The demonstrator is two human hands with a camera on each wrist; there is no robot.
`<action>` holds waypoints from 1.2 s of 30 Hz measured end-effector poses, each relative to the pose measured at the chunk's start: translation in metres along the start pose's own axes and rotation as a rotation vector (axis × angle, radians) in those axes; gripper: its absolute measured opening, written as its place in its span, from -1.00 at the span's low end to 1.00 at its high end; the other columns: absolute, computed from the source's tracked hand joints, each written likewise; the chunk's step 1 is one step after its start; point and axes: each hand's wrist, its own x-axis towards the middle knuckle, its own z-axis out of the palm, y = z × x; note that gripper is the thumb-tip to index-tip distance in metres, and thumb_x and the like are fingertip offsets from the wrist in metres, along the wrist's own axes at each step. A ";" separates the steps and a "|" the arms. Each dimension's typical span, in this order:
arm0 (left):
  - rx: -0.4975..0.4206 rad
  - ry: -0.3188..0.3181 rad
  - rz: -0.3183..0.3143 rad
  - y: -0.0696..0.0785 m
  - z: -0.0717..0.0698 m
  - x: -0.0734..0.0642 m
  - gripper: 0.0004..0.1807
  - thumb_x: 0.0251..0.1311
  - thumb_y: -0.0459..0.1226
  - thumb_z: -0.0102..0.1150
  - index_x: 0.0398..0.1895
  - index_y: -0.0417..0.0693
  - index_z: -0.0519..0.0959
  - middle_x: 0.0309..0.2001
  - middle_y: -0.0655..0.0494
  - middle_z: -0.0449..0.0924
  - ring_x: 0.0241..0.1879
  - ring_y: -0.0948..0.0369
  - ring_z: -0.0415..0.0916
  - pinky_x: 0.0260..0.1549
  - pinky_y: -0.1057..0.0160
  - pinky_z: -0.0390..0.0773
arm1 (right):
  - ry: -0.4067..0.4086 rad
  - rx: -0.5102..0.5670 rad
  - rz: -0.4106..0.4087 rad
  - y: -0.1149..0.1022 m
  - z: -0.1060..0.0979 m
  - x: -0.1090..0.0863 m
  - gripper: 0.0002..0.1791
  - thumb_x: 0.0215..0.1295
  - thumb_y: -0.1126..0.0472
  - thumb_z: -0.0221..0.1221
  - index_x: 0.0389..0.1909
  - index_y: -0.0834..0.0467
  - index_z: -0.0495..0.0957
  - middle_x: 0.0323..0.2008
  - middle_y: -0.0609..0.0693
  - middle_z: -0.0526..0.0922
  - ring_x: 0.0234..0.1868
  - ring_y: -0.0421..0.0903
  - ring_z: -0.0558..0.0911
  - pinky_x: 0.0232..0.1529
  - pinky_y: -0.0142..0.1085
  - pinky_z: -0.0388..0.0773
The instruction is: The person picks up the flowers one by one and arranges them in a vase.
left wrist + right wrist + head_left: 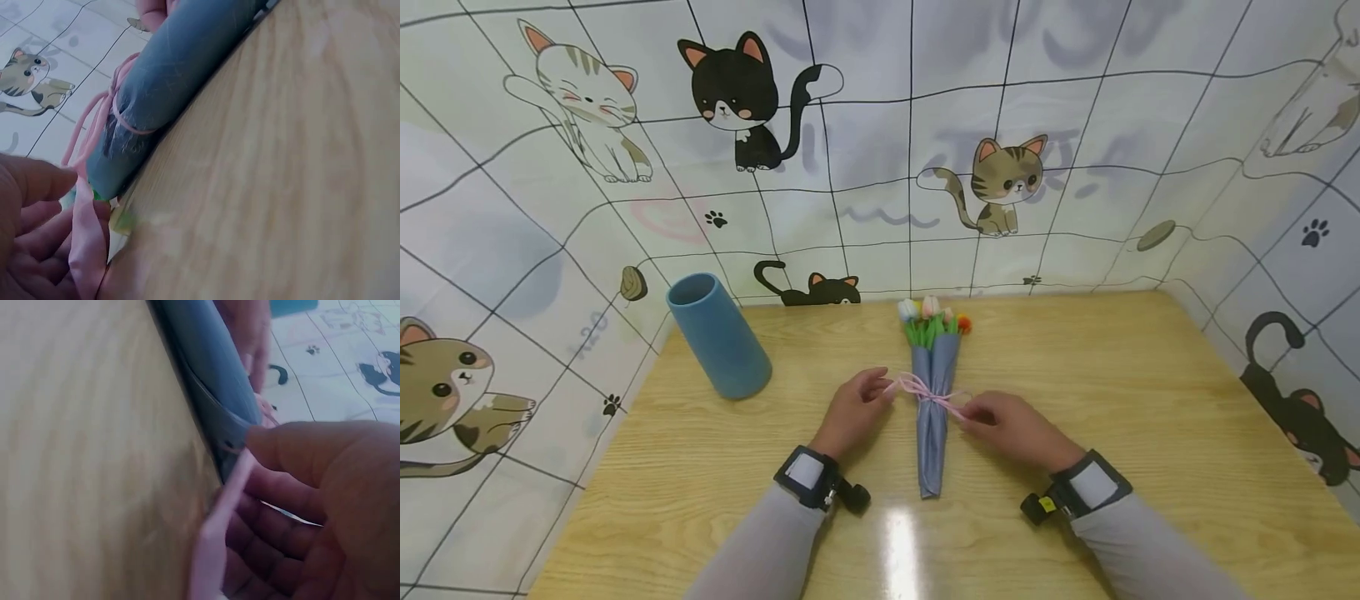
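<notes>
A small bouquet wrapped in grey-blue paper (932, 458) lies on the table, its tulips (930, 310) in white, pink and orange pointing to the wall. Around its middle goes a pink ribbon (914, 384), tied in a bow. On the left side of the bouquet, my left hand (854, 414) pinches the ribbon between thumb and fingers; a flat tail of the ribbon (87, 240) hangs across those fingers in the left wrist view. From the other side my right hand (1021, 429) pinches another part of the ribbon (211, 547), thumb close to the wrap.
A blue cylindrical vase (721, 337) stands upright at the back left of the wooden table (1112, 375). Behind and on both sides rise white walls (880, 208) with a grid and cartoon cats. Each wrist wears a strapped-on camera (852, 497).
</notes>
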 end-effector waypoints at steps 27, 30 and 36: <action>0.040 0.017 -0.033 0.000 0.010 0.000 -0.81 0.41 -0.12 0.28 -0.05 0.09 0.76 -0.11 0.19 0.78 -0.04 0.21 0.64 0.09 0.06 0.62 | 0.115 0.048 0.096 0.006 0.013 0.002 -0.90 0.47 0.09 0.27 -0.12 -0.14 0.73 -0.21 -0.22 0.69 -0.21 -0.15 0.56 -0.17 -0.26 0.51; 0.035 0.027 -0.041 0.000 0.008 0.000 -0.81 0.40 -0.13 0.28 -0.05 0.05 0.76 -0.12 0.17 0.78 -0.06 0.21 0.64 0.07 0.08 0.62 | 0.112 0.032 0.093 0.007 0.012 0.002 -0.92 0.46 0.11 0.27 -0.15 -0.10 0.73 -0.26 -0.18 0.66 -0.24 -0.14 0.55 -0.20 -0.27 0.50; 0.025 0.038 -0.057 0.001 0.008 0.001 -0.81 0.40 -0.14 0.29 -0.07 0.03 0.77 -0.15 0.17 0.78 -0.10 0.22 0.62 0.02 0.14 0.60 | 0.108 0.005 0.079 0.006 0.008 0.002 -0.93 0.45 0.15 0.27 -0.18 -0.03 0.73 -0.30 -0.15 0.65 -0.27 -0.14 0.54 -0.21 -0.29 0.48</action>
